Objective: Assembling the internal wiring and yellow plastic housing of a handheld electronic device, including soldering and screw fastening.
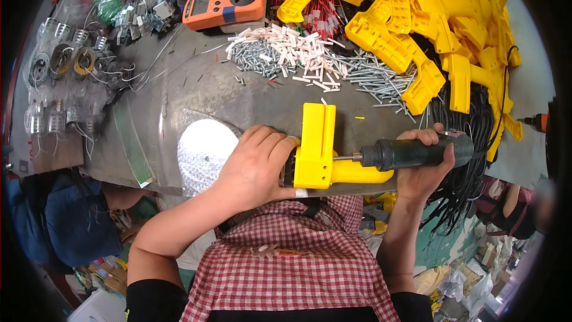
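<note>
At the table's near edge lies a yellow plastic housing (317,149) with a handle stretching to the right. My left hand (260,161) is closed around its left end, fingers on top and thumb below. A dark electric screwdriver (393,154) lies level in my right hand (426,164), fingers wrapped round its body. Its bit meets the housing's right side; a screw at the tip cannot be made out. Beside my left hand rests a bubble-wrapped round silvery-white piece (207,154).
Yellow housing parts (441,18) are heaped at the far right, above black cables (471,119). Screws (378,80) and white sleeves (298,48) lie in piles mid-table. An orange meter (224,6) stands behind. Wired coils (62,62) sit left. Another person (59,220) is at lower left.
</note>
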`<state>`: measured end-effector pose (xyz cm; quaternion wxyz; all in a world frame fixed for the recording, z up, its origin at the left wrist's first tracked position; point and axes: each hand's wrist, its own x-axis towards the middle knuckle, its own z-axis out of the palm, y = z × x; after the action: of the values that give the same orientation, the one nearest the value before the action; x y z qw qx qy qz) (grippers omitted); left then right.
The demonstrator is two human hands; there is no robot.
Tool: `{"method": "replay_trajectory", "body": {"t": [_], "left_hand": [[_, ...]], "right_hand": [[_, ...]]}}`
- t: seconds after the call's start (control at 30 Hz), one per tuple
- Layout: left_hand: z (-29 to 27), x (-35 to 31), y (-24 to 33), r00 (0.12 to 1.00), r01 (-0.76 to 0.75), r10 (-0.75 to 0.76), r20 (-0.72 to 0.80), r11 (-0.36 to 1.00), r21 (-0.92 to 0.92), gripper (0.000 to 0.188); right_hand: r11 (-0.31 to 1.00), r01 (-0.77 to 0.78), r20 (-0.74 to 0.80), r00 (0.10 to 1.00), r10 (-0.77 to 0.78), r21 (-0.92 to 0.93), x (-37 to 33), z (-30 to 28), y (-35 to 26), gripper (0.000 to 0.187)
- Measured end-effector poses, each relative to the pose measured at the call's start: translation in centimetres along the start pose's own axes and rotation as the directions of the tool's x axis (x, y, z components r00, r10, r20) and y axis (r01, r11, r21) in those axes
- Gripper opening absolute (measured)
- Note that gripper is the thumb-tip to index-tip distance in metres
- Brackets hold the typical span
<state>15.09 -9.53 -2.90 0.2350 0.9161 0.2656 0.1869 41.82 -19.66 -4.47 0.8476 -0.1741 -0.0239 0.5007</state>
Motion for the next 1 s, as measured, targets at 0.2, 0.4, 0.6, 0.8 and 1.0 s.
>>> {"method": "replay_trajectory", "body": {"t": [0.2, 0.4, 0.6, 0.8, 1.0], "left_hand": [[-1.2, 0.0, -1.0, 0.994, -0.052, 0.061, 0.094, 0.994, -0.094, 0.076], [-0.7, -0.4, -1.1, 0.993, -0.009, 0.024, 0.117, 0.993, -0.120, 0.076], [-0.5, -0.4, -1.0, 0.993, -0.032, 0.040, 0.113, 0.997, -0.066, 0.074], [-1.8, 0.1, -0.6, 0.984, -0.013, 0.020, 0.178, 0.999, -0.045, 0.073], [-1.6, 0.1, -0.5, 0.976, 0.067, -0.056, 0.209, 0.997, -0.045, 0.070]], "right_hand": [[0.999, 0.023, -0.044, 0.999, -0.024, -0.038, -0.2, 0.4, 0.1, 0.038], [0.998, 0.059, 0.050, 0.997, -0.061, 0.036, -0.5, 0.6, 0.7, 0.035], [0.997, 0.076, 0.044, 0.996, -0.075, -0.022, -0.5, 0.9, 0.8, 0.038], [0.977, 0.089, 0.139, 0.988, -0.063, -0.192, -1.6, 2.0, -1.7, 0.040], [0.978, 0.089, 0.026, 0.996, -0.086, -0.190, -2.9, 1.3, -1.3, 0.043]]}}
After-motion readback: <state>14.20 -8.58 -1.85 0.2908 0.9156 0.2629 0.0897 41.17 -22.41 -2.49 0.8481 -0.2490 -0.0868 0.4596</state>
